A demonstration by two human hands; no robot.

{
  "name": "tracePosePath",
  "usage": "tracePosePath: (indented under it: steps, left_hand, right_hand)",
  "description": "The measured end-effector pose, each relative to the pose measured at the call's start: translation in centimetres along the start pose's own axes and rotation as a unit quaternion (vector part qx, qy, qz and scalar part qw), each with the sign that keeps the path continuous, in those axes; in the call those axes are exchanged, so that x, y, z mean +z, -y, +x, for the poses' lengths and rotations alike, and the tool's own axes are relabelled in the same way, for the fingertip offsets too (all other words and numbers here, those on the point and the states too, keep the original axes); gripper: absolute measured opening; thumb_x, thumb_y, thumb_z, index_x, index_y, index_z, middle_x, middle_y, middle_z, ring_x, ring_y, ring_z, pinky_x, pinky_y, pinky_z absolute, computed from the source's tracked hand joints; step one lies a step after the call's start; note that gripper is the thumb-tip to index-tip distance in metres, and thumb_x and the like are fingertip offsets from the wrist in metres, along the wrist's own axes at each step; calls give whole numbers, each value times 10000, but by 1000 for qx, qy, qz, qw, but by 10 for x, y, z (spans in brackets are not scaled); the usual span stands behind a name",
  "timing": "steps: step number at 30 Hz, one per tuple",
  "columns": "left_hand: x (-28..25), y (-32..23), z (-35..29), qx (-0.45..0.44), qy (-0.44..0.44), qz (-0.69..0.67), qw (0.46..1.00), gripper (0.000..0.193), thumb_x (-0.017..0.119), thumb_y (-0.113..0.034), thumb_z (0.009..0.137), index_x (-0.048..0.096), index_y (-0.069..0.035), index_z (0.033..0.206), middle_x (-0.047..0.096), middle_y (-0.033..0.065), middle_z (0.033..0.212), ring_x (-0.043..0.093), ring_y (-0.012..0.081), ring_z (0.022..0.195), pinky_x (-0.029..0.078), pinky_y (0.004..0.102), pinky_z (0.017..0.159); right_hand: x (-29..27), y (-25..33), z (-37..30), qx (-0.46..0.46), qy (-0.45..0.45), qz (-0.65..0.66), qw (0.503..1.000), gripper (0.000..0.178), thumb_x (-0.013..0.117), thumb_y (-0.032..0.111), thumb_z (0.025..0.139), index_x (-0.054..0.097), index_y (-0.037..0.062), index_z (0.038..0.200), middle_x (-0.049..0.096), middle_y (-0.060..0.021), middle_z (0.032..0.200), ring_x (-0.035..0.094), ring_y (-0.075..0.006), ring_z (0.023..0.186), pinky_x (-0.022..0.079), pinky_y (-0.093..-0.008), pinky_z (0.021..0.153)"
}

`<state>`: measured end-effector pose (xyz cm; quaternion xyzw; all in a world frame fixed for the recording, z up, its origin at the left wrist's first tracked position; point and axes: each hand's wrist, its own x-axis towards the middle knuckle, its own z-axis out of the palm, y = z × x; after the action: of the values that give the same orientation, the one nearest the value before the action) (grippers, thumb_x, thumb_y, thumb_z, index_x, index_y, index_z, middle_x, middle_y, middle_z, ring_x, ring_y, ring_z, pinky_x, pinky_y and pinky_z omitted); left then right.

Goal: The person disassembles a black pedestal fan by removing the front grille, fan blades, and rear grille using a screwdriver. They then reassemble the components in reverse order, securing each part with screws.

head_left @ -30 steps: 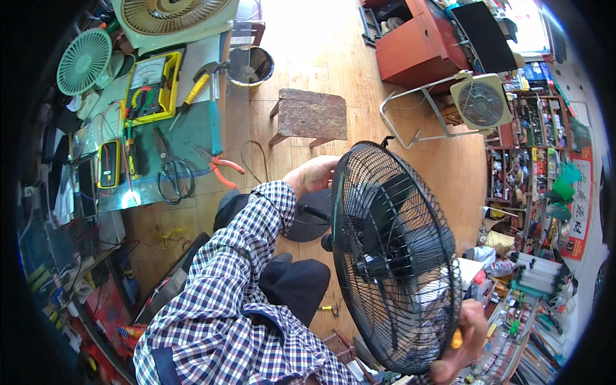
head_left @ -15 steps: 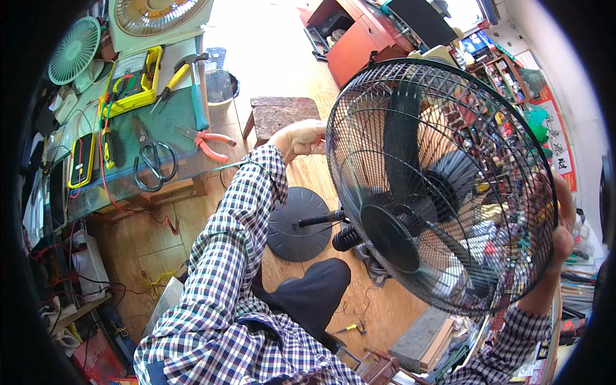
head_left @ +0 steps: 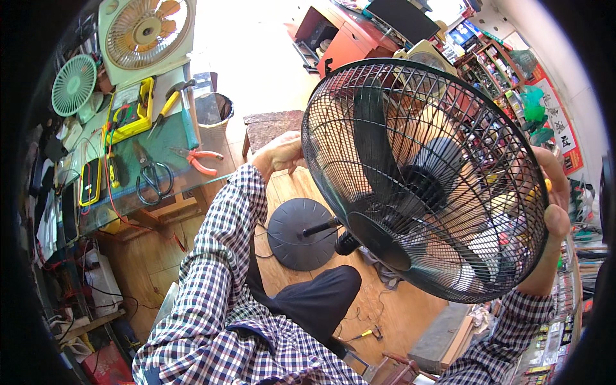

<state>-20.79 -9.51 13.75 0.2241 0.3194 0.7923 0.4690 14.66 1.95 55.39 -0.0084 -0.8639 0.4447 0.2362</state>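
Observation:
A black pedestal fan (head_left: pixel 423 179) with a round wire cage and dark blades fills the middle right of the view, tilted toward me. Its round black base (head_left: pixel 301 234) sticks out below left, above the wooden floor. My left hand (head_left: pixel 282 153) grips the cage's left rim. My right hand (head_left: pixel 555 192) clasps the right rim, and a small yellow-orange thing shows by its fingers. My checked sleeves reach up from the lower edge.
A workbench (head_left: pixel 167 138) at the left carries scissors (head_left: pixel 151 176), red pliers (head_left: pixel 202 160), a hammer (head_left: pixel 186 112) and a yellow tray (head_left: pixel 131 109). A box fan (head_left: pixel 144 35) and a small green fan (head_left: pixel 74 83) stand behind. A red cabinet (head_left: pixel 350 42) and packed shelves (head_left: pixel 507 90) lie beyond.
The fan has swung from edge-on to facing me and sits higher and larger in view. My right hand has risen from the lower rim to the cage's right rim.

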Motion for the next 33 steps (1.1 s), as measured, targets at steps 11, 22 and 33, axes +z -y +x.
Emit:
tracePosePath:
  steps: [11, 22, 33]
  left_hand:
    - [22, 33, -22, 33, 50, -203, 977, 177, 676, -183, 1059, 744, -31, 1115, 684, -1, 966, 579, 97, 780, 523, 279, 696]
    - [41, 48, -31, -11, 147, -277, 949, 214, 747, -192, 1043, 751, -3, 1142, 703, -8, 944, 588, 70, 759, 572, 291, 823]
    - [66, 55, -33, -46, 200, -302, 931, 215, 719, -239, 1066, 756, -66, 1188, 728, -6, 1121, 642, 104, 926, 510, 315, 803]
  right_hand:
    - [-71, -17, -13, -29, -20, -109, 993, 1116, 761, 869, 739, 580, -44, 1355, 640, -185, 1249, 606, -289, 1135, 446, -453, 1069]
    - [-62, -21, -24, 28, -89, -197, 976, 1083, 757, 927, 685, 622, -5, 1221, 632, -158, 1175, 588, -275, 1047, 459, -460, 961]
    - [-52, -20, -1, 79, -102, -243, 961, 1052, 792, 889, 673, 620, -4, 1201, 623, -148, 1142, 578, -261, 1014, 455, -443, 925]
